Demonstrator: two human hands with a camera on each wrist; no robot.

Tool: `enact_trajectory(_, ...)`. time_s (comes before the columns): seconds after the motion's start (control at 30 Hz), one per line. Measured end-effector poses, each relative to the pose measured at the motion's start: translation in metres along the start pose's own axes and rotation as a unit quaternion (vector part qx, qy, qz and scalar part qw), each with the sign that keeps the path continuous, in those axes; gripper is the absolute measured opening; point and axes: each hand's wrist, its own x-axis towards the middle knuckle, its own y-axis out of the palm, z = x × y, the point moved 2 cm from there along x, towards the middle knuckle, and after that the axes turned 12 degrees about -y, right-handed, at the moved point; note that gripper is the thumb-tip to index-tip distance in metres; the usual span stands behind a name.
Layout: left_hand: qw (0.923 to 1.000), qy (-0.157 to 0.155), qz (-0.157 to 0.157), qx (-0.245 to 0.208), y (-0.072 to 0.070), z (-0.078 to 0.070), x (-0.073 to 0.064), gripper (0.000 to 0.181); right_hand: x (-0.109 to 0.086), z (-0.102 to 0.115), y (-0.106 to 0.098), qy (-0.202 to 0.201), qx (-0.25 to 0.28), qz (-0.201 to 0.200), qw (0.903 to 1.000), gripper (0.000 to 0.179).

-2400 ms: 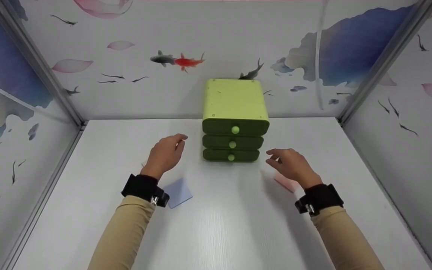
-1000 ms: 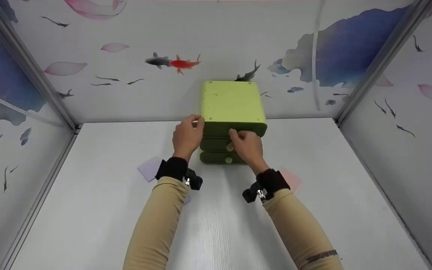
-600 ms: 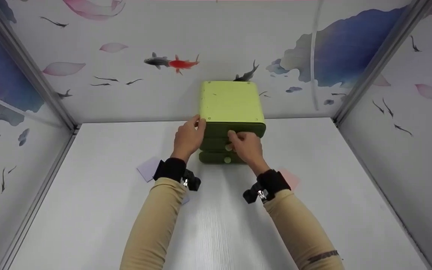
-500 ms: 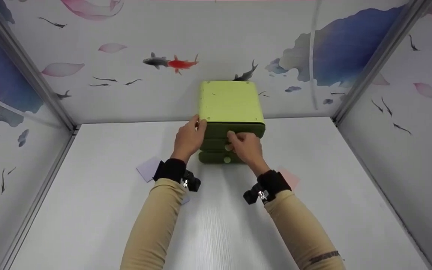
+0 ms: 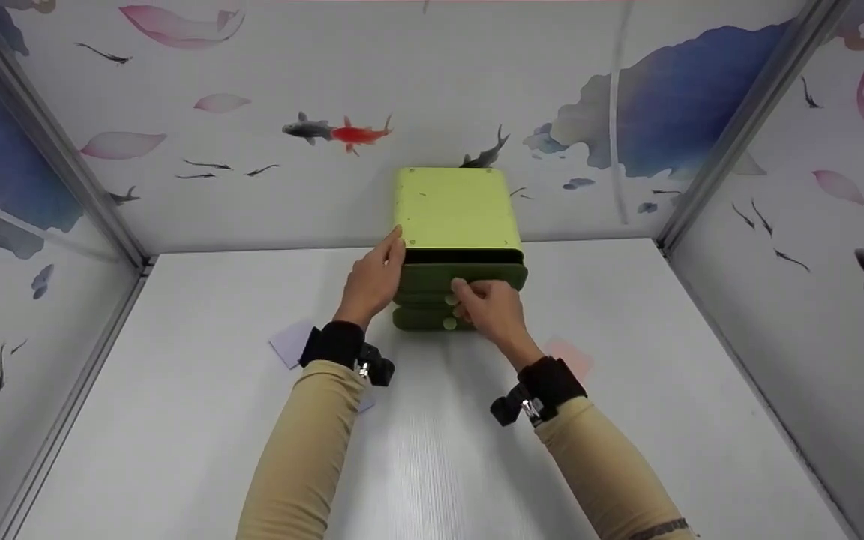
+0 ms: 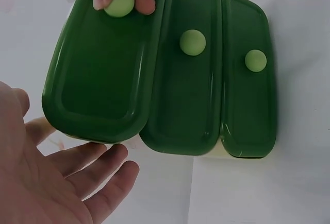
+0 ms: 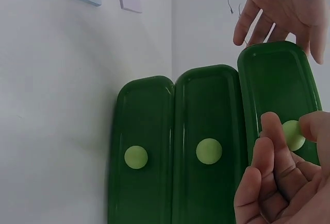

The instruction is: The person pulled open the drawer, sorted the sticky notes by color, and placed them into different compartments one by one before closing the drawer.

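A small drawer cabinet [image 5: 454, 206] with a lime-green top stands at the back of the table. Its dark green top drawer [image 5: 428, 277] is pulled out a little, and a dark gap shows above its front. My right hand [image 5: 493, 309] pinches this drawer's round light-green knob [image 7: 294, 136] between thumb and fingers. My left hand [image 5: 372, 281] lies along the cabinet's left side, fingers extended; in the left wrist view they reach behind the drawer front's edge. Below, the middle drawer [image 6: 188, 90] and bottom drawer [image 6: 250, 100] are closed, knobs bare.
A lavender paper square [image 5: 291, 343] lies left of the cabinet on the white table [image 5: 199, 405]. A blue paper square [image 5: 367, 403] is partly hidden by my left wrist, a pink one [image 5: 571, 358] by my right. Patterned walls [image 5: 432, 67] enclose the back and sides.
Both hands have moved in from beside the cabinet to its left side and top knob. Since half a second ago, my right hand has drawn the top drawer toward me, opening a gap.
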Motion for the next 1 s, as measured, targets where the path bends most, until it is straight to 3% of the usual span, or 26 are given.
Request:
enact_trajectory(0.47, 0.9996, 0.001, 0.001, -0.027, -0.004, 0.006, 0.005, 0.048, -0.023, 0.004, 0.0, -0.031, 0.007, 0.01, 0.9994, 0.05)
enact_trajectory(0.73, 0.9996, -0.002, 0.006, -0.027, -0.004, 0.007, 0.005, 0.049, -0.037, 0.003, -0.001, -0.045, 0.001, 0.017, 0.9988, 0.04)
enact_trajectory(1.0, 0.9995, 0.02, 0.017, -0.02, -0.003, 0.005, 0.004, 0.05, -0.054, 0.003, -0.001, -0.048, -0.014, 0.026, 0.9984, 0.037)
